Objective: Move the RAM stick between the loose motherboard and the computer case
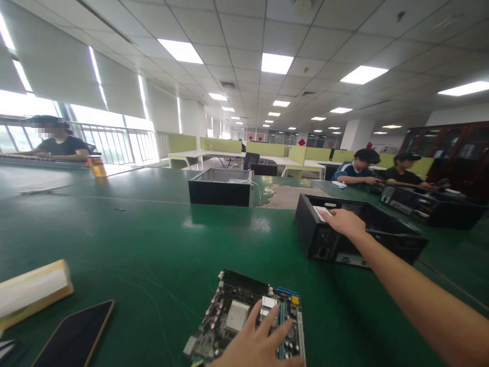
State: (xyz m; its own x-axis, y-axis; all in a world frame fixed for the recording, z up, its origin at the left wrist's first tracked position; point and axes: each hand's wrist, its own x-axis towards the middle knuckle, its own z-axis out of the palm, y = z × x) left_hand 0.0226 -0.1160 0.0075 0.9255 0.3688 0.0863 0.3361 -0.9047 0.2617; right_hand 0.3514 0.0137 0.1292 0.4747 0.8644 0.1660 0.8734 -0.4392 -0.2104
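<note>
A dark motherboard (217, 311) with a pale square chip, slots and ports lies on the green table in front of me. Over it my left hand (257, 341) reaches with fingers spread, at its right half; whether the fingertips press on it I cannot tell. To the right stands an open black computer case (315, 237) on its side. My right hand (346, 223) is at its near left corner, thumb forward and fingers bent over a small pale piece (321, 213) at the inside edge. Most of that piece is hidden by the hand.
Another open case (221, 192) stands farther back on the green table (153, 234). At left lie a phone (74, 334) and a yellow-white block (36, 293). A bottle (97, 165) stands near a seated person. Two people at right sit by another case (431, 206).
</note>
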